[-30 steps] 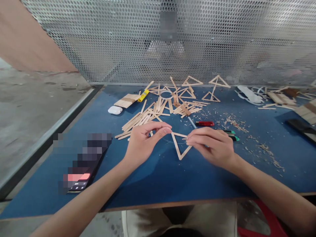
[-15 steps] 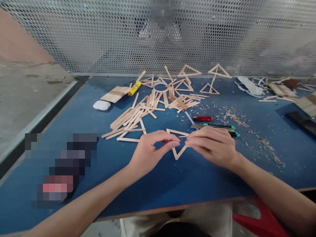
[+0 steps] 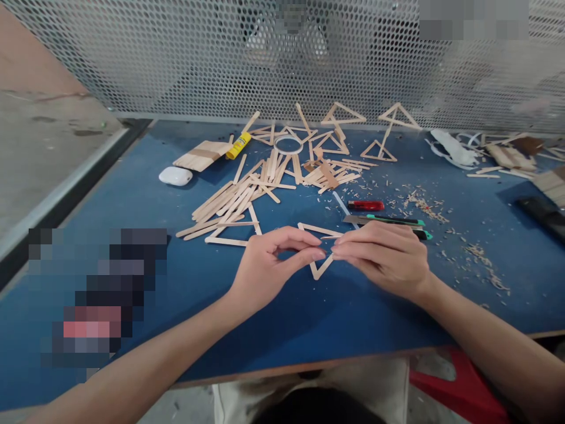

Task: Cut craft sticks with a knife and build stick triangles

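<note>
Both hands have their grip pinched nearly closed just above the blue desk (image 3: pixel 132 194): the left hand (image 3: pixel 265 268) brings thumb and forefinger together at a point, and the right hand (image 3: pixel 384 256) meets it fingertip to fingertip. Whether either pinch has hold of something thin cannot be told; nothing shows plainly between the tips.

Directly under that meeting point lies the flat triangle of pale wooden craft sticks (image 3: pixel 316 253), resting on the desk with its lower corner pointing toward the person and its upper edge partly hidden by the fingers. A second, larger stick triangle (image 3: pixel 232 232) lies just beside the left hand, at the edge of the loose heap of plain wooden sticks (image 3: pixel 247 191).

Behind the right hand, near but apart, lie a green-handled utility knife (image 3: pixel 388 221) and a small red lighter (image 3: pixel 366 205). Farther back sit a yellow glue stick (image 3: pixel 238 145), a white earbud case (image 3: pixel 175 175) and several finished stick triangles (image 3: pixel 343 114) against the perforated metal screen (image 3: pixel 176 59). Wood shavings (image 3: pixel 419 206) are scattered to the right.

Working well here probably means keeping the triangle flat on the desk, pressing lightly and squarely so its joints do not twist, and keeping the wrists clear of the knife blade.
</note>
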Motion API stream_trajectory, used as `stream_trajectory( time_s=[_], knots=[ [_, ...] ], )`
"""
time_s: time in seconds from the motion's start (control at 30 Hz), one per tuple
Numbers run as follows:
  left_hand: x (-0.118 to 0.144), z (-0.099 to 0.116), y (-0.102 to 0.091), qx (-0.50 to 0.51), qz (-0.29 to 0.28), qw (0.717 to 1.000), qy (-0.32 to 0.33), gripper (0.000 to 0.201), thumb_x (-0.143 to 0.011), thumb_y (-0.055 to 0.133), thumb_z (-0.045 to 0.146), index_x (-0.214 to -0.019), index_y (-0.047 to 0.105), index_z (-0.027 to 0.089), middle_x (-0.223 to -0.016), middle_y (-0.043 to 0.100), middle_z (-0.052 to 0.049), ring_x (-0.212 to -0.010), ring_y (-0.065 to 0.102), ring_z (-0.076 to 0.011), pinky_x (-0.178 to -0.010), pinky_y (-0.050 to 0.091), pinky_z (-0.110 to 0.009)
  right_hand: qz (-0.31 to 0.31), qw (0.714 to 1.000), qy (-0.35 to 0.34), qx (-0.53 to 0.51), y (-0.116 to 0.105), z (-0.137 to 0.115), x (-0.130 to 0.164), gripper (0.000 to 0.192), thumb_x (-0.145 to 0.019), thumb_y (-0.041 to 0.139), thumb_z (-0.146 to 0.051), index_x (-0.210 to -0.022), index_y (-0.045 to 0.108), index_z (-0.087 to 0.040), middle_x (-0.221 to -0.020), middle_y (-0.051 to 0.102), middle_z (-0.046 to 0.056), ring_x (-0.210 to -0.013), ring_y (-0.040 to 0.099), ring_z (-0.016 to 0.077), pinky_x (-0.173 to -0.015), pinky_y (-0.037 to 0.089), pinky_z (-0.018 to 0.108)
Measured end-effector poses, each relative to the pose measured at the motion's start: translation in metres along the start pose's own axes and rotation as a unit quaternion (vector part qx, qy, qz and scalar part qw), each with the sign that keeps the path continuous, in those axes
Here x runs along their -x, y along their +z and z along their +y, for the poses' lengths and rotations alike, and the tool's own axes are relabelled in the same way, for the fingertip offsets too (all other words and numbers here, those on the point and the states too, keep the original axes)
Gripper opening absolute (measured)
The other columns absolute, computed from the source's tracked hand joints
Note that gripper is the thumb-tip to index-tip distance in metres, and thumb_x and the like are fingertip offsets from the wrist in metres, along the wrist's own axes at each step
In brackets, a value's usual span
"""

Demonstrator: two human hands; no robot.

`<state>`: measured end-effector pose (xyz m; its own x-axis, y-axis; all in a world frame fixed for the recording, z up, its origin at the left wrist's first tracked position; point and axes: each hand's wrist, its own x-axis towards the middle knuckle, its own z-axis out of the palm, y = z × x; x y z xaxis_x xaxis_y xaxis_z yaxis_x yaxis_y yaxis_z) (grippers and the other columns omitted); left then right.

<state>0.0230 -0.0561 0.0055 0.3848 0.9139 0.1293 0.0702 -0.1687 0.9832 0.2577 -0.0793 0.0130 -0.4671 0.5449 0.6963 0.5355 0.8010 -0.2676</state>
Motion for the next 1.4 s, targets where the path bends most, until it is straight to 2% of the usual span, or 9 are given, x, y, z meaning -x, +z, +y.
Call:
stream_trajectory(
  time_s=[0.53, 0.73, 0.93, 1.17, 1.27, 1.4],
  knots=[
    [0.000, 0.003, 0.002, -0.034, -0.014, 0.999, 0.022, 0.012, -0.082, 0.082, 0.030, -0.090, 0.077, 0.022, -0.079, 0.079, 0.002, -0.072, 0.073, -0.0115, -0.070, 0.058, -0.019, 0.020, 1.000, 0.001, -0.012, 0.002, -0.004, -0.004, 0.015, -0.086, 0.075, -0.011, -0.098, 0.076, -0.021, -0.094, 0.079, 0.005, -0.076, 0.073, 0.0137, -0.070, 0.058, 0.027],
    [0.002, 0.005, 0.003, -0.032, -0.025, 0.999, 0.025, 0.011, -0.081, 0.082, 0.026, -0.090, 0.077, 0.022, -0.079, 0.078, 0.003, -0.072, 0.072, -0.0102, -0.071, 0.056, -0.017, -0.006, 1.000, -0.003, -0.005, 0.002, -0.003, -0.003, 0.015, -0.085, 0.075, -0.010, -0.096, 0.074, -0.019, -0.094, 0.078, 0.004, -0.077, 0.072, 0.0135, -0.072, 0.057, 0.027],
    [-0.002, 0.008, -0.001, -0.109, -0.052, 0.992, 0.039, 0.006, -0.088, 0.077, 0.031, -0.089, 0.080, 0.026, -0.084, 0.078, 0.004, -0.077, 0.069, -0.0104, -0.073, 0.052, -0.020, -0.017, 1.000, 0.003, 0.010, 0.003, 0.000, 0.000, 0.015, -0.085, 0.074, -0.011, -0.097, 0.072, -0.020, -0.096, 0.077, 0.003, -0.082, 0.073, 0.0151, -0.075, 0.057, 0.029],
    [-0.003, 0.007, -0.005, -0.133, -0.074, 0.988, 0.010, 0.011, -0.092, 0.071, 0.034, -0.090, 0.078, 0.026, -0.086, 0.077, 0.004, -0.077, 0.067, -0.0125, -0.073, 0.049, -0.024, -0.029, 1.000, 0.005, 0.006, 0.003, 0.003, 0.000, 0.015, -0.086, 0.073, -0.011, -0.097, 0.071, -0.021, -0.097, 0.077, 0.003, -0.084, 0.073, 0.0160, -0.077, 0.057, 0.030],
    [-0.003, 0.006, -0.005, -0.136, -0.068, 0.988, 0.003, 0.013, -0.093, 0.069, 0.036, -0.090, 0.077, 0.026, -0.088, 0.077, 0.003, -0.080, 0.068, -0.0136, -0.075, 0.049, -0.026, -0.022, 1.000, 0.007, 0.007, 0.003, 0.004, -0.001, 0.015, -0.086, 0.074, -0.010, -0.096, 0.072, -0.021, -0.096, 0.077, 0.003, -0.083, 0.073, 0.0155, -0.078, 0.058, 0.029],
    [-0.001, 0.006, -0.007, -0.128, -0.034, 0.991, 0.013, 0.015, -0.094, 0.067, 0.038, -0.092, 0.075, 0.026, -0.104, 0.076, 0.001, -0.096, 0.069, -0.0162, -0.082, 0.050, -0.027, -0.002, 1.000, 0.017, 0.021, 0.002, 0.004, -0.003, 0.014, -0.085, 0.075, -0.010, -0.094, 0.072, -0.021, -0.092, 0.077, 0.002, -0.085, 0.073, 0.0149, -0.079, 0.058, 0.027]
  ],
)
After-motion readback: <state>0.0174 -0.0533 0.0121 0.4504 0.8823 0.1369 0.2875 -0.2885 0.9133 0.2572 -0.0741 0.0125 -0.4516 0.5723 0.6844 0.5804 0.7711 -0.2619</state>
